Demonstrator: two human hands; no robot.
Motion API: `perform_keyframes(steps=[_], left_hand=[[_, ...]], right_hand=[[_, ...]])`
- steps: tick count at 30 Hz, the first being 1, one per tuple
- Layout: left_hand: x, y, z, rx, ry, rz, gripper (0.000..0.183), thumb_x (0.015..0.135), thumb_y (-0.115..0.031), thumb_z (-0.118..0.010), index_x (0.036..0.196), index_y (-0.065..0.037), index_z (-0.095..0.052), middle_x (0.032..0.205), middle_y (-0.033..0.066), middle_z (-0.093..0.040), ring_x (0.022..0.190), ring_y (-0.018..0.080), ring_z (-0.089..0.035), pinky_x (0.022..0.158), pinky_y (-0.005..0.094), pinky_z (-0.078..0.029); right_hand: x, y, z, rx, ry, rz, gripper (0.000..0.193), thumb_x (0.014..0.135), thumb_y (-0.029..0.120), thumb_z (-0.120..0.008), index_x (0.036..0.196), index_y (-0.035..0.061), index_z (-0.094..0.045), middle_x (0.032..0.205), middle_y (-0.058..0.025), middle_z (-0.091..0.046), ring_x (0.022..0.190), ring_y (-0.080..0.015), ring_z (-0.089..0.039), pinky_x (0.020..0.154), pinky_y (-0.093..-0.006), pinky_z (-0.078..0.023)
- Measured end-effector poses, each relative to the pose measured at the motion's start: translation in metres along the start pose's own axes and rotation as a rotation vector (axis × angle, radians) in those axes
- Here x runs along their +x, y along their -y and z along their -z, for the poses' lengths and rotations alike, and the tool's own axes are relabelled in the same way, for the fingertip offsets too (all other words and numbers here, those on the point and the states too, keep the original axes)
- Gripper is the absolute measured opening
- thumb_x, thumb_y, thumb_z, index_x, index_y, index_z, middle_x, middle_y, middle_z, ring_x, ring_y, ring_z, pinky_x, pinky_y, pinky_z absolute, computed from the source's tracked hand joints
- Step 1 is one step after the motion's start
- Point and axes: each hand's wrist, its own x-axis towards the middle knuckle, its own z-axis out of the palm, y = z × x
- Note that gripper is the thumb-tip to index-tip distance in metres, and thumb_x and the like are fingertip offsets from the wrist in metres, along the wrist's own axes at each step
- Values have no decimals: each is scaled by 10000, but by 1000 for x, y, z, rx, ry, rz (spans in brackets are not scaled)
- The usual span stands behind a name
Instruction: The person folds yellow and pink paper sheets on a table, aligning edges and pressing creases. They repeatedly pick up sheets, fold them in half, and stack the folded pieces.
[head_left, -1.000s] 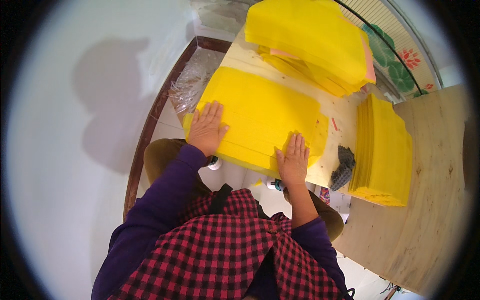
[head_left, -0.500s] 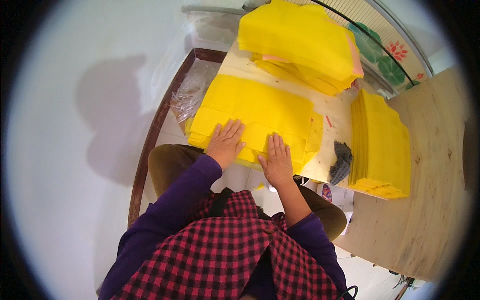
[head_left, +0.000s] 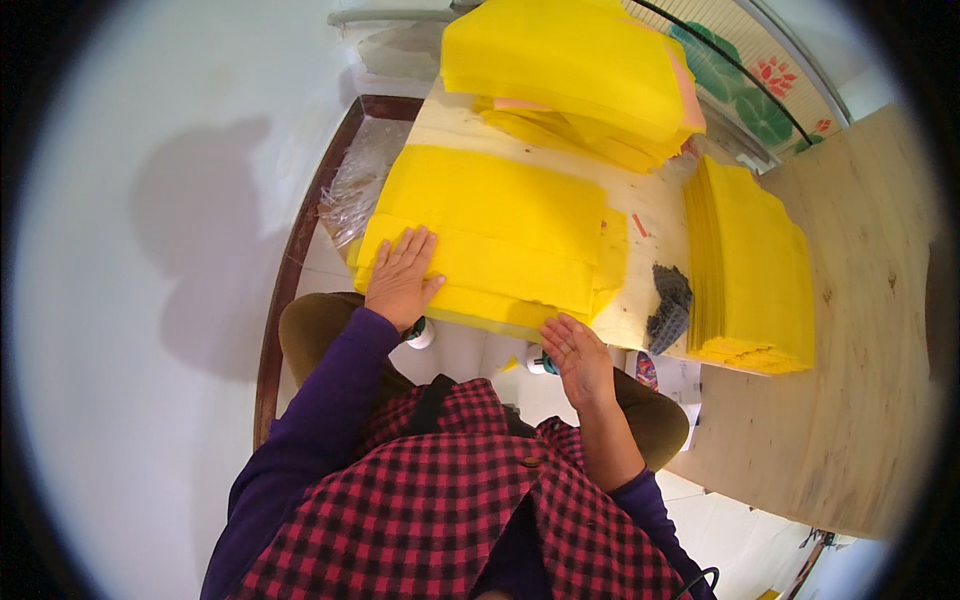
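A yellow fabric sheet [head_left: 490, 205] lies flat before me on a wooden table, its near edge folded over into a band. My left hand [head_left: 403, 280] rests flat on the left end of that band, fingers stretched out. At the right end of the near edge is my right hand [head_left: 580, 362], turned partly on its side with fingers extended; whether it touches the fabric I cannot tell. More yellow layers stick out beneath the sheet at its right and near sides.
Behind lies a thick yellow fabric pile [head_left: 570, 70]. To the right stands a tall yellow stack [head_left: 750, 270], with a dark grey crumpled cloth [head_left: 669, 308] beside it. An orange-red strip [head_left: 640, 226] lies on the wooden table [head_left: 628, 305]. Clear plastic wrapping [head_left: 365, 165] is at the left.
My left hand has slid left along the folded band. My right hand has come off the top of the band to its near right edge and turned sideways. The view has shifted slightly.
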Motion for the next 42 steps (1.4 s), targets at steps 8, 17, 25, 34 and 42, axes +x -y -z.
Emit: perform_keyframes(steps=[8,17,25,34,42], left_hand=[[-1,2,-3,-19,-56,-34,634,912,-357,-533,1445,-72,-345,1516,99,-323,1414,265,-259,1157,478,-139],[0,1,2,-9,-49,-46,628,918,-356,-512,1447,-63,-340,1513,119,-324,1408,286,-267,1149,486,-144],[1,1,3,-40,-35,-37,618,920,-349,-508,1441,-58,-348,1508,127,-331,1405,297,-276,1149,492,-139],[4,4,3,-57,11,-40,610,927,-333,-503,1446,-57,-339,1514,131,-319,1411,303,-264,1147,506,-139],[8,6,13,-123,89,-18,590,948,-330,-486,1445,-51,-332,1512,158,-308,1412,324,-258,1141,519,-150]], right_hand=[[13,5,4,368,-163,12,448,1000,191,-452,1327,-93,-337,1304,-238,-446,1202,-324,-491,1049,-403,-411],[31,27,7,154,-159,39,258,979,186,-508,1109,-36,-511,1063,-157,-596,945,-266,-600,891,-367,-504],[76,60,13,-216,-104,4,298,933,168,-574,1110,-72,-571,1004,-138,-644,885,-212,-652,730,-325,-547],[146,96,18,-529,-53,-7,256,862,161,-656,1007,-48,-628,886,-97,-672,744,-162,-650,603,-262,-515],[196,129,-4,-674,-19,3,239,816,159,-689,999,10,-655,918,-68,-680,769,-160,-648,664,-304,-516]])
